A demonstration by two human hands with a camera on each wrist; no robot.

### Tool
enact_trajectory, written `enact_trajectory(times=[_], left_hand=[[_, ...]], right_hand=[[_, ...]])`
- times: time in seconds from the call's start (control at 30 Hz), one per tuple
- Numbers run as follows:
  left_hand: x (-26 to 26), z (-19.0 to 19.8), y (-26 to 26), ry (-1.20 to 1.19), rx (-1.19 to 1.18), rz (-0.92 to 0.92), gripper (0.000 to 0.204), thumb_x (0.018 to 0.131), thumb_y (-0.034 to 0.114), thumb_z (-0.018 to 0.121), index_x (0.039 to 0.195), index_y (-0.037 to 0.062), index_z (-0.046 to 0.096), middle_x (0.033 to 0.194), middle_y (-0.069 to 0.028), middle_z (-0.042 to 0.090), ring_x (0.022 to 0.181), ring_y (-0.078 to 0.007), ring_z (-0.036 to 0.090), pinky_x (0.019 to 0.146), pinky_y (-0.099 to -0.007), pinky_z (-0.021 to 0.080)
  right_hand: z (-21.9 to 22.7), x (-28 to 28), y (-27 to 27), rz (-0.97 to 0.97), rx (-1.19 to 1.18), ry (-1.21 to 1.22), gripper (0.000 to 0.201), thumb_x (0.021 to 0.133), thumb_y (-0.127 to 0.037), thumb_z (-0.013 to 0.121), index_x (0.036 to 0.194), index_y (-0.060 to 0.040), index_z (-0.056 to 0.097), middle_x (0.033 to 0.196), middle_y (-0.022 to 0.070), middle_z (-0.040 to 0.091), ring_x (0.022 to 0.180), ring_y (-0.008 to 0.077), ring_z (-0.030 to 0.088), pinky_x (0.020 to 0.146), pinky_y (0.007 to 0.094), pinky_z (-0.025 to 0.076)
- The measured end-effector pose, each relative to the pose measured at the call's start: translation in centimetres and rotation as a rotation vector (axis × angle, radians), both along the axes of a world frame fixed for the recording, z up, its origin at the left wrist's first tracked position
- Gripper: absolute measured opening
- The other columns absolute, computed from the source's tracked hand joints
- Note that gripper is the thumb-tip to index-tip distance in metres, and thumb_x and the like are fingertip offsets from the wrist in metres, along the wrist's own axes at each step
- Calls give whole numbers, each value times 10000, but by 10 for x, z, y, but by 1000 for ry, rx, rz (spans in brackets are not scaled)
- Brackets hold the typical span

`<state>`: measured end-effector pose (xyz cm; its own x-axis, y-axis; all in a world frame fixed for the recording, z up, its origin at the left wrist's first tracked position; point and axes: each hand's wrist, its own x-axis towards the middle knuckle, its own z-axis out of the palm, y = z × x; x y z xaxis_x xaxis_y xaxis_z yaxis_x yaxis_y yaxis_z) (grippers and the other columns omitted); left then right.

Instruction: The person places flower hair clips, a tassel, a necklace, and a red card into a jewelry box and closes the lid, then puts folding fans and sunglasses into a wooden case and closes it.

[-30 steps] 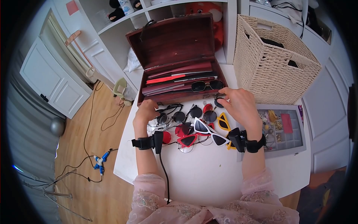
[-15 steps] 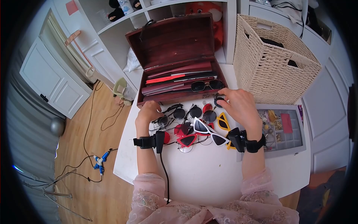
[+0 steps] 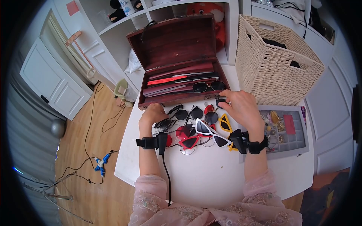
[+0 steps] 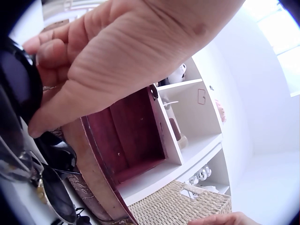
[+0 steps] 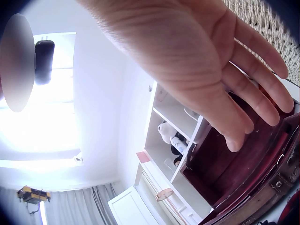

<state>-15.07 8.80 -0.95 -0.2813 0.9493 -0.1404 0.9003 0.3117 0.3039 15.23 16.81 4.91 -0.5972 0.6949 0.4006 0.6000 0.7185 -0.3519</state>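
Observation:
In the head view my left hand (image 3: 154,115) is at the left end of a spread of sunglasses, just in front of the wooden box (image 3: 166,101). The left wrist view has its thumb and fingers pinching black sunglasses (image 4: 19,77) with a dark lens. My right hand (image 3: 241,106) hovers by the box's front right corner, near dark round sunglasses (image 3: 221,103). Its fingers are loosely extended in the right wrist view and hold nothing. Between the hands lie white cat-eye sunglasses (image 3: 204,127), red sunglasses (image 3: 189,142) and yellow sunglasses (image 3: 225,123).
Inside the raised-lid box are dark red and black folders and gold-framed sunglasses (image 3: 208,86). A woven basket (image 3: 275,75) stands at the back right. The grey jewelry tray (image 3: 298,145) lies to the right on the white table (image 3: 196,177). Shelves (image 3: 120,34) rise behind.
My left hand has shifted a little to the right, toward the row of sunglasses, and the glasses beneath it have moved along. The right hand has barely moved.

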Motion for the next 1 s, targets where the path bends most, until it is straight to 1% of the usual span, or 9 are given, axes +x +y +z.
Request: enact_trajectory(times=[0.2, 0.3, 0.37, 0.43, 0.5, 0.6, 0.83, 0.9, 1.0], left_hand=[[-8, -13, 6, 51, -10, -70, 240, 656, 234, 688, 750, 15, 706, 752, -197, 648, 753, -323, 639, 728, -379, 503], [-8, -15, 7, 28, 7, -69, 234, 648, 221, 682, 745, 9, 702, 754, -203, 646, 751, -324, 638, 733, -377, 503], [-4, -11, 8, 30, 16, -65, 229, 642, 210, 680, 745, 7, 700, 753, -204, 645, 751, -325, 638, 735, -375, 504], [0, -6, 9, 30, 24, -60, 223, 636, 199, 679, 745, 5, 699, 751, -206, 645, 751, -325, 638, 737, -373, 505], [5, 0, 8, -32, 96, -71, 201, 624, 178, 680, 727, 6, 697, 732, -203, 644, 743, -327, 638, 737, -372, 506], [9, 4, 8, 19, 179, -104, 190, 606, 151, 692, 727, 4, 690, 717, -199, 641, 739, -322, 638, 723, -370, 507], [17, 17, 4, 29, 367, -110, 186, 586, 112, 707, 725, -4, 660, 712, -180, 639, 704, -318, 630, 671, -377, 500], [21, 22, 3, -10, 469, -91, 184, 592, 109, 709, 709, -12, 638, 664, -156, 622, 651, -305, 615, 629, -366, 487], [30, 35, 0, -70, 504, -71, 188, 606, 101, 710, 724, -19, 626, 616, -130, 589, 597, -277, 589, 587, -346, 467]], right_hand=[[1, 0, 0, -7, -40, -49, 300, 774, -245, 673, 999, -49, 644, 775, 125, 667, 740, 273, 636, 667, 375, 473], [1, 0, 0, 4, -40, -33, 294, 776, -241, 670, 994, -46, 646, 777, 129, 667, 728, 275, 637, 662, 370, 477], [1, 0, 0, 15, -32, -37, 265, 770, -235, 669, 948, -41, 640, 737, 140, 647, 756, 294, 631, 660, 385, 478], [1, 0, -1, 20, -33, -36, 267, 769, -237, 670, 950, -42, 640, 741, 140, 648, 758, 293, 632, 659, 384, 478], [0, -1, 0, 25, -34, -36, 270, 768, -239, 670, 952, -43, 641, 745, 139, 649, 760, 291, 633, 658, 383, 478], [-1, -1, 0, 16, -34, -30, 273, 765, -241, 672, 951, -45, 642, 750, 136, 652, 758, 290, 633, 654, 384, 478], [3, -2, -2, 14, -66, -65, 273, 763, -239, 671, 957, -49, 642, 778, 136, 656, 789, 289, 633, 677, 393, 474], [2, -2, -2, 10, -63, -68, 276, 762, -239, 671, 961, -50, 642, 783, 136, 657, 796, 288, 632, 682, 394, 473], [1, -2, -2, 15, -58, -57, 278, 763, -238, 673, 965, -50, 641, 786, 135, 657, 795, 289, 632, 681, 393, 472]])
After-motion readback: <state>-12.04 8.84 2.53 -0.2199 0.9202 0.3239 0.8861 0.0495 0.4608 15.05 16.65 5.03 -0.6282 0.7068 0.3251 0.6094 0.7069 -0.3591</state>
